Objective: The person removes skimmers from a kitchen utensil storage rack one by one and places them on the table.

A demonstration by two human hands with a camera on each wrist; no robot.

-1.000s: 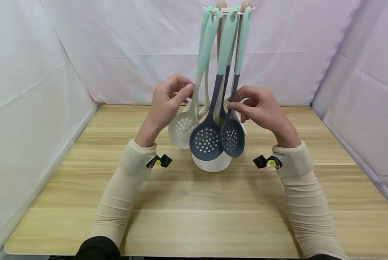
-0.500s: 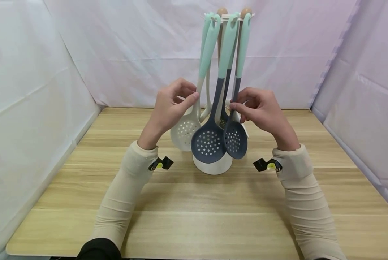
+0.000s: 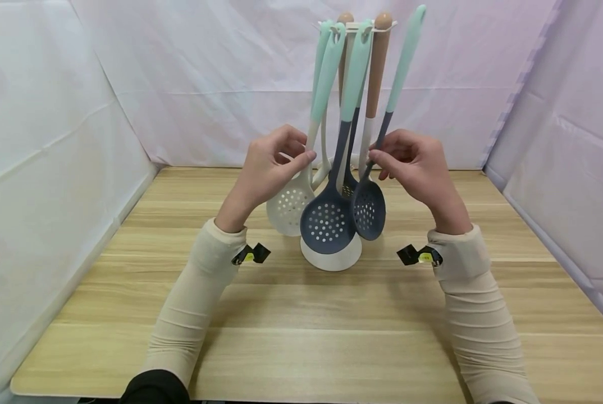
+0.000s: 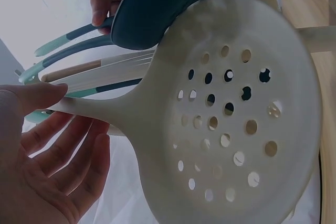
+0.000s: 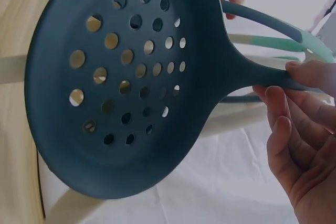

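Right hand (image 3: 416,163) pinching the neck of the small dark skimmer (image 3: 369,209), now unhooked from the rack (image 3: 356,24) and tilted clear to its right; left hand (image 3: 271,168) still grips the hanging cream skimmer (image 3: 287,209)

Setting: a staged recording booth, not a lived-in kitchen; pale lilac-white sheeting (image 3: 205,73) hangs creased behind the hands and closes in on both sides of them, meeting at taped seams; a light wood-grain tabletop (image 3: 301,336) runs beneath the hands and back to the sheeting; a white utensil stand (image 3: 330,255) of kitchen skimmers sits between the hands as the only furnishing; small black clips with yellow tags (image 3: 251,253) sit at both wrists, on cream sleeves.
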